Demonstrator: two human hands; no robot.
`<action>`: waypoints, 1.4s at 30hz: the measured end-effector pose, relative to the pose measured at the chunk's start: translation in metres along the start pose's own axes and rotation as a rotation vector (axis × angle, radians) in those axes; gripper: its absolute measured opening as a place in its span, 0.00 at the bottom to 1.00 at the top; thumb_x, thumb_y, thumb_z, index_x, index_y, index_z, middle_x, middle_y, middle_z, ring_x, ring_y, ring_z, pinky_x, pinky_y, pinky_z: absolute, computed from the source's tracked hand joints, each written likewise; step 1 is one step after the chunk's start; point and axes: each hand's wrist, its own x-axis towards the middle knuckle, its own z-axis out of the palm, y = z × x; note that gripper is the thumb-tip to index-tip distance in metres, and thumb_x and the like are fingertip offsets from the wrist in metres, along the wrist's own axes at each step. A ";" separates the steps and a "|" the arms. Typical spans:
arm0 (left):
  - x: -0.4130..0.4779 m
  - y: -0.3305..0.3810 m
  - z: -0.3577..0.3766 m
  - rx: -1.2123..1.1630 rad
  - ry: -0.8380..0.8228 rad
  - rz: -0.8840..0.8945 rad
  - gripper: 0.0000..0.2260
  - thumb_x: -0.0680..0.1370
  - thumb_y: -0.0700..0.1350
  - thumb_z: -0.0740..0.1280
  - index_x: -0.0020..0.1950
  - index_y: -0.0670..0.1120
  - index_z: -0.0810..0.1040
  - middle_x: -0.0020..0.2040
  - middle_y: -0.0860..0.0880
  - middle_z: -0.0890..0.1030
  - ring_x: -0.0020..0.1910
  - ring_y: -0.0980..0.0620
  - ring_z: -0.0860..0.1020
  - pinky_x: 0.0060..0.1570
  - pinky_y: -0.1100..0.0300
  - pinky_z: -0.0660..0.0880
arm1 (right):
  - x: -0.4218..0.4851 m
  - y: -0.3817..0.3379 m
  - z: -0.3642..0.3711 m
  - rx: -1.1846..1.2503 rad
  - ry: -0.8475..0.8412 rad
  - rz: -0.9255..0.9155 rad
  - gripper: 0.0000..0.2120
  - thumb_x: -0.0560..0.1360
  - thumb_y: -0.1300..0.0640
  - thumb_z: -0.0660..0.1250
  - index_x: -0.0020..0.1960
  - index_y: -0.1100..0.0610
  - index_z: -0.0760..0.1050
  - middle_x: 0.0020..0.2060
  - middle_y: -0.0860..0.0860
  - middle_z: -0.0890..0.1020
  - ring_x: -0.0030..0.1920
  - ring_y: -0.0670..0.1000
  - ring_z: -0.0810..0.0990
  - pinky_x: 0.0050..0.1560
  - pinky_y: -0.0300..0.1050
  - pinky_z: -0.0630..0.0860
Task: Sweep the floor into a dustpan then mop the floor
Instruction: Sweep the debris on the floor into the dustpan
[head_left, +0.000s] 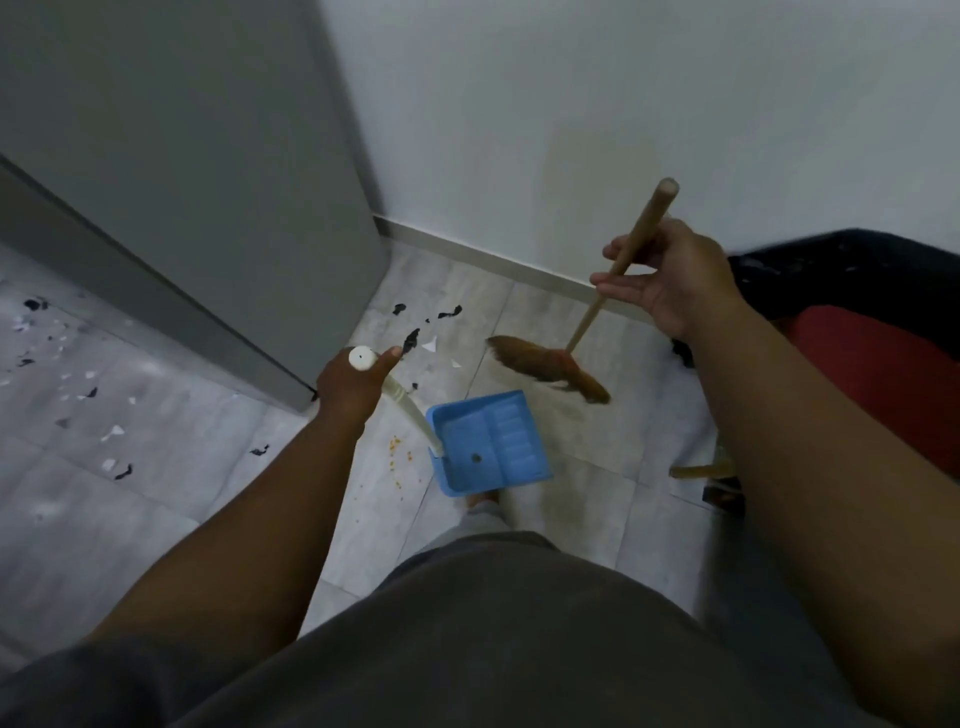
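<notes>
My left hand (353, 387) grips the white upright handle (402, 400) of a blue dustpan (488, 441), which rests on the grey tiled floor in front of my feet. My right hand (670, 275) holds the wooden stick (631, 249) of a broom, its brown bristle head (548, 366) blurred just beyond the pan's far edge. Black and white scraps (415, 335) lie on the floor beyond the pan, near the corner. Small orange crumbs (397, 452) lie to the left of the pan.
A grey door or cabinet panel (208, 182) stands at the left, its corner close to my left hand. More black and white scraps (67, 374) are scattered at the far left. A white wall with a skirting board (493, 262) runs behind. A red-and-black seat (872, 332) stands at the right.
</notes>
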 end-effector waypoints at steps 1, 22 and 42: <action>0.015 0.012 0.008 0.003 -0.018 -0.014 0.21 0.67 0.64 0.75 0.38 0.47 0.75 0.40 0.45 0.79 0.45 0.40 0.81 0.53 0.39 0.79 | 0.016 -0.012 0.004 -0.046 0.037 0.019 0.21 0.82 0.48 0.58 0.54 0.68 0.76 0.52 0.63 0.82 0.46 0.67 0.84 0.48 0.59 0.82; 0.140 0.060 0.050 0.057 0.166 -0.127 0.21 0.70 0.63 0.74 0.47 0.47 0.78 0.44 0.50 0.80 0.45 0.48 0.78 0.46 0.52 0.74 | 0.196 -0.044 0.087 0.082 -0.143 0.624 0.07 0.79 0.67 0.49 0.52 0.63 0.65 0.31 0.52 0.65 0.19 0.45 0.63 0.16 0.34 0.63; 0.047 0.065 0.128 -0.347 0.770 -0.569 0.17 0.68 0.65 0.74 0.42 0.53 0.78 0.44 0.47 0.84 0.46 0.43 0.83 0.53 0.43 0.79 | 0.372 -0.032 0.144 -0.431 -0.579 0.901 0.06 0.83 0.61 0.51 0.51 0.61 0.65 0.28 0.52 0.69 0.18 0.44 0.64 0.15 0.34 0.61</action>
